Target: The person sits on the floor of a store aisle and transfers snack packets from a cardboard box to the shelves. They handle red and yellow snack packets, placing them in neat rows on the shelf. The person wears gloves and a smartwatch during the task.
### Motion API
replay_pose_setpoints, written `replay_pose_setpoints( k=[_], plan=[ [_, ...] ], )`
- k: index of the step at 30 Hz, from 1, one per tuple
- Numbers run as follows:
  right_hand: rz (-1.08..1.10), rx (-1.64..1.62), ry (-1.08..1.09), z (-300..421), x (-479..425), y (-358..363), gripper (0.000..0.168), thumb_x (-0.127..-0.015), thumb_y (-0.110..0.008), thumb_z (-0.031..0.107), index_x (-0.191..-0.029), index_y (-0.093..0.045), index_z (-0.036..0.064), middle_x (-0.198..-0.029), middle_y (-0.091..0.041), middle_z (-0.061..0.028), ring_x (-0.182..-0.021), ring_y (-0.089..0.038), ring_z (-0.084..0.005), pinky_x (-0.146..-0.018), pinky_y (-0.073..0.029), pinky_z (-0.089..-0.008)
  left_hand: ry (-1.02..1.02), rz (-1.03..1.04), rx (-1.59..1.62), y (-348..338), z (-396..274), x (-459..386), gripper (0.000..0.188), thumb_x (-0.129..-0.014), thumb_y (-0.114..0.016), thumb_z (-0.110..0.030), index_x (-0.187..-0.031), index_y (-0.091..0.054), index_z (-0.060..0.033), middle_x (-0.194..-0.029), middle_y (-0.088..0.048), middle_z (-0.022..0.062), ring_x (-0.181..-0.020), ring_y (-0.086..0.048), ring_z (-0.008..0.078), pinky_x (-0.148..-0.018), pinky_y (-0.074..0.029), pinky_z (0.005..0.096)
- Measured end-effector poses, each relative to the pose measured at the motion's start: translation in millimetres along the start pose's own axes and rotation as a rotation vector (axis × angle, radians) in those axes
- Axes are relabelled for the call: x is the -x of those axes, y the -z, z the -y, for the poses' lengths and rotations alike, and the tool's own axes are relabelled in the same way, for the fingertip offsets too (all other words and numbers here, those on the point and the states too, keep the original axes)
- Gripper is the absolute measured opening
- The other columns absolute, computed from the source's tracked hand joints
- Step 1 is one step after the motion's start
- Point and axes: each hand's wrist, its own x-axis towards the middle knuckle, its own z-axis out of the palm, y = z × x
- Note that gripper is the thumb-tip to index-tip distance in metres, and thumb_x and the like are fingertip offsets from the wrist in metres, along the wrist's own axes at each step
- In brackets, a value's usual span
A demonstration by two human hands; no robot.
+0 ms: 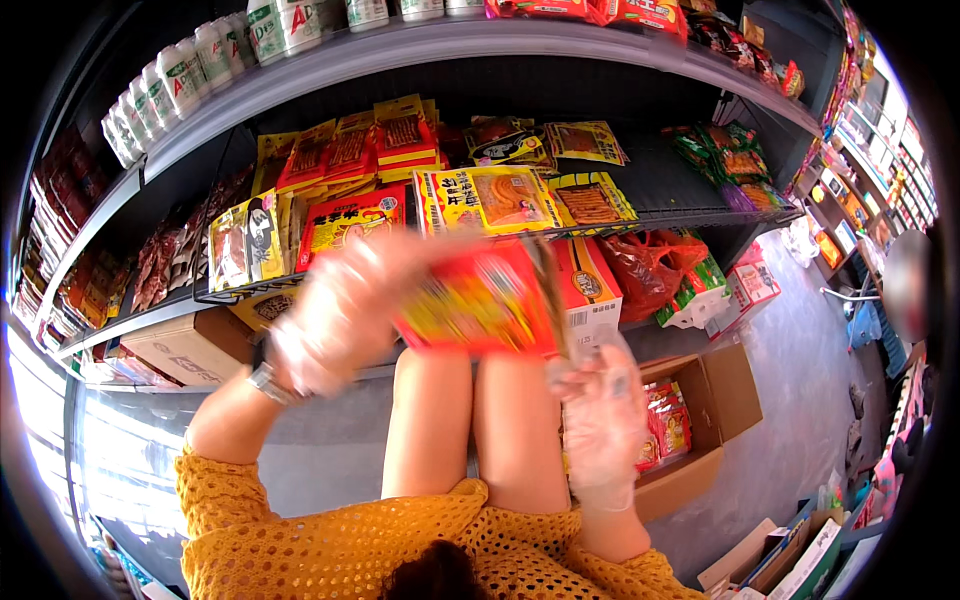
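Note:
A red and yellow snack packet (476, 300) is held above my knees, blurred by motion. Its right side shows a darker, gold-toned edge; whether several packets are stacked there is unclear. My left hand (337, 307), in a clear plastic glove, grips the packet's left end. In a similar glove, my right hand (604, 420) has its fingertips at the packet's lower right corner. Just beyond, the shelf's wire-edged front holds a red packet (351, 225), a yellow and white packet (487, 201) and a packet of brown sticks (592, 204).
An open cardboard box (679, 480) with red packets (667, 424) stands on the floor at my right. Under the shelf are a red and white carton (589, 289), a red plastic bag (652, 270) and a brown carton (187, 349). White bottles (180, 79) line the upper shelf (465, 37).

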Motion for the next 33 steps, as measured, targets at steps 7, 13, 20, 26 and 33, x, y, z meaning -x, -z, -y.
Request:
replay_pose_setpoints(
  k=[7, 13, 20, 26, 33],
  plan=[
    [-0.320, 0.095, 0.145, 50.3, 5.0, 65.3, 0.034, -0.092, -0.061, 0.020, -0.121, -0.055, 0.003, -0.101, -0.059, -0.0042, -0.089, -0.056, -0.0142, -0.086, -0.044, -0.0301, 0.278, -0.262, -0.679, 74.6, 126.6, -26.0, 0.032, -0.089, -0.054, -0.008, -0.119, -0.064, -0.0121, -0.108, -0.067, 0.0120, -0.098, -0.064, 0.0289, -0.088, -0.049, 0.0374],
    [-0.380, 0.179, 0.199, 60.1, 16.7, 76.4, 0.033, -0.093, -0.061, 0.020, -0.121, -0.056, 0.004, -0.098, -0.061, -0.0037, -0.089, -0.057, -0.0142, -0.082, -0.045, -0.0313, 0.368, 0.169, -0.954, 47.9, 173.8, -19.6, 0.036, -0.086, -0.055, -0.012, -0.121, -0.062, -0.0157, -0.117, -0.065, 0.0098, -0.113, -0.057, 0.0309, -0.096, -0.044, 0.0419],
    [-0.246, 0.150, 0.232, 62.6, 13.3, 98.0, 0.033, -0.089, -0.059, 0.012, -0.120, -0.056, 0.003, -0.099, -0.062, -0.0059, -0.092, -0.058, -0.0175, -0.085, -0.048, -0.0341, -0.073, -0.381, -0.407, -2.8, 39.5, -45.9, 0.038, -0.087, -0.051, 0.000, -0.123, -0.060, -0.0088, -0.119, -0.061, 0.0144, -0.114, -0.054, 0.0326, -0.100, -0.040, 0.0401],
    [-0.184, 0.029, 0.204, 57.1, 14.2, 116.0, 0.039, -0.094, -0.052, 0.014, -0.130, -0.048, 0.001, -0.122, -0.059, -0.0123, -0.113, -0.055, -0.0238, -0.096, -0.045, -0.0373, -0.300, -0.112, 0.107, -102.7, -56.6, -51.9, 0.051, -0.078, -0.056, 0.006, -0.128, -0.054, -0.0007, -0.129, -0.057, 0.0178, -0.123, -0.051, 0.0353, -0.112, -0.029, 0.0438],
    [-0.308, 1.112, 0.603, 44.4, 23.2, 103.5, 0.058, -0.103, -0.032, 0.031, -0.149, -0.019, -0.001, -0.158, -0.013, -0.0144, -0.147, -0.010, -0.0290, -0.118, -0.007, -0.0391, 0.082, 0.232, 1.631, -330.5, -128.7, -63.9, 0.067, -0.099, -0.046, -0.030, -0.152, -0.014, -0.0044, -0.157, -0.019, 0.0122, -0.145, -0.018, 0.0227, -0.117, -0.014, 0.0343]
  ],
)
